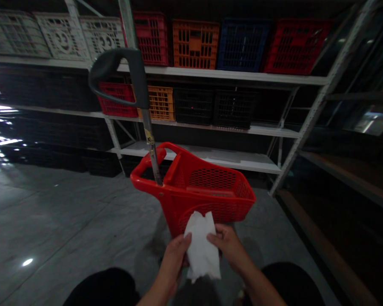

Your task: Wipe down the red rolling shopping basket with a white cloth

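A white paper towel, creased and with ragged ends, is stretched between my two hands. My left hand pinches its left edge, thumb on top. On the opposite edge my right hand grips it the same way; the fingers underneath are partly hidden by the sheet. Just beyond the towel stands a red plastic shopping basket cart with perforated sides. From its left end rises a metal pole with a dark grey loop handle. Both hands are in front of the basket's near side, and the towel covers part of that side.
Metal shelving behind the cart carries white crates, an orange crate, a blue crate and red and black crates. Another rack stands on the right. Grey floor extends to the left. My knees frame the hands.
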The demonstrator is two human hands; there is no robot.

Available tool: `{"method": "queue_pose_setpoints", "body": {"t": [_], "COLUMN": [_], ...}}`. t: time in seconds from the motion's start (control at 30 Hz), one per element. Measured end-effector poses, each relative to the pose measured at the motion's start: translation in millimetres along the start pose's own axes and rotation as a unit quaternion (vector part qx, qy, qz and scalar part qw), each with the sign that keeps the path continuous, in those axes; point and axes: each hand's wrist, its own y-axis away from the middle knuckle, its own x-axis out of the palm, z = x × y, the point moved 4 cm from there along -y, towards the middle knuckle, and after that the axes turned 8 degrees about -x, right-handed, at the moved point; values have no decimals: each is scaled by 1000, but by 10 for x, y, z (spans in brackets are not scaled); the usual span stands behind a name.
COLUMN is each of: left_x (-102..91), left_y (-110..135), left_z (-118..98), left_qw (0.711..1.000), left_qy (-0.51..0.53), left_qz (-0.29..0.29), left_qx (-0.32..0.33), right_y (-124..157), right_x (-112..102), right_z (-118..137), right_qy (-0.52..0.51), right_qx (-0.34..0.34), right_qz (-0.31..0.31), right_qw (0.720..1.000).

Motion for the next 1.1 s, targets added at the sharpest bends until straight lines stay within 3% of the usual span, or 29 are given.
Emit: {"method": "queue_pose_setpoints", "body": {"t": [0.2,0.4,0.5,0.63,0.77,0.87,0.93,1.03,1.1], "left_x": [-19,-63,-42,-51,-66,-73,-112,-170,-180], "left_y": [50,235,313,273,217,234,259,289,275], "left_z": [-123,-236,-288,-290,-317,-377,-407,-420,-386], "left_qw": [996,988,986,992,991,989,979,952,942], "left_qy": [60,22,-6,-79,-83,-25,-19,-56,-102], "left_qz": [72,148,159,67,-18,-42,-93,-165,-170], "left_qx": [6,24,40,72,101,142,182,252,271], "right_y": [58,96,77,39,62,147,192,157,88], "right_x": [-26,-24,-10,-33,71,395,619,820,852], "right_z": [156,209,208,181,30,-210,-361,-422,-339], "right_qy": [-84,-136,-120,-107,-320,-396,-407,-421,-426], "right_qx": [3,14,-5,-31,2,80,110,113,108], "right_qz": [45,-15,-24,-37,-58,46,107,137,128], "right_qw": [995,990,993,993,946,914,900,890,889]}}
